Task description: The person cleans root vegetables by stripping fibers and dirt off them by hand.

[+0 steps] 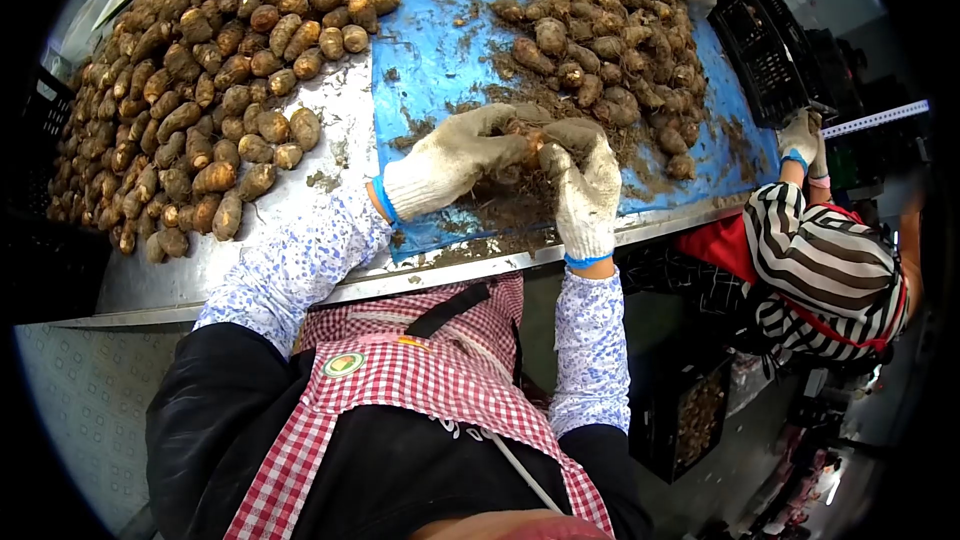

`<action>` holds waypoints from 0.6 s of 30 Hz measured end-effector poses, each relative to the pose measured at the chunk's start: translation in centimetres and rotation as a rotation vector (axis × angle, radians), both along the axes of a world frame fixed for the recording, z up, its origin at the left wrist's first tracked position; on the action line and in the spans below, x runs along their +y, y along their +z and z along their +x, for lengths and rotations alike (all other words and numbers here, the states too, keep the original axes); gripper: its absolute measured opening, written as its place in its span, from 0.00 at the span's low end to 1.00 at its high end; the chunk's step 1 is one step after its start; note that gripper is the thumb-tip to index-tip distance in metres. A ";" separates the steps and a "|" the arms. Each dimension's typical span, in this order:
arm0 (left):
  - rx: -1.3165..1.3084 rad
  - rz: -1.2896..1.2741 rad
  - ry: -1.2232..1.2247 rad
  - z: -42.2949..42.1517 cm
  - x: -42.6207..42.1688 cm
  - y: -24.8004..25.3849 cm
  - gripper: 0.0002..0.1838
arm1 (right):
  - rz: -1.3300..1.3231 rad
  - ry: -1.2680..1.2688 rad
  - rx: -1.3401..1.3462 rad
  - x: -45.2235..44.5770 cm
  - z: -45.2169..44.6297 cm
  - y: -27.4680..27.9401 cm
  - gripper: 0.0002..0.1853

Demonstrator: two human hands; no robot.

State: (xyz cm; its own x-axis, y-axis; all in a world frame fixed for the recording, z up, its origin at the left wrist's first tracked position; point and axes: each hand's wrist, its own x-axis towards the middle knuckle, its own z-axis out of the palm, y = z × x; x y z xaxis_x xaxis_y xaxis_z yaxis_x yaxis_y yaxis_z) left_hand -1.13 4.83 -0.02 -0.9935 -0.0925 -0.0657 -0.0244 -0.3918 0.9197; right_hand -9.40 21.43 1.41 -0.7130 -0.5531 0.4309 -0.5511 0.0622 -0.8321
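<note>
My left hand (455, 162), in a dirty white knitted glove with a blue cuff, is closed on a small brown taro (528, 143). My right hand (585, 190), gloved the same way, grips the taro from the other side with bent fingers. The fingers cover much of the taro, and stringy roots and soil hang around it. Both hands are over the blue sheet (440, 20), near the table's front edge. Beyond my right hand lies a heap of hairy, soil-covered taros (610, 50). Left of my left hand spreads a larger pile of cleaner taros (215, 90).
Loose soil and root bits (500, 230) litter the blue sheet. Bare metal tabletop (340, 140) shows at the left. Black crates (755, 40) stand along the right side, where a person in a striped top (825, 260) works. Another crate (690, 420) sits on the floor.
</note>
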 end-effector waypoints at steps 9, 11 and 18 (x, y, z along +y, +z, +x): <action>0.040 0.258 0.201 -0.6 -0.1 0.8 0.18 | -0.132 -0.030 -0.489 -0.2 -0.8 -3.3 0.10; -0.152 0.141 0.251 -1.0 0.4 1.5 0.17 | -0.548 0.097 -1.248 -0.5 -1.3 -1.3 0.14; -0.141 -0.358 0.291 -0.8 -0.1 0.3 0.15 | 0.238 0.048 0.313 -1.2 0.4 0.2 0.24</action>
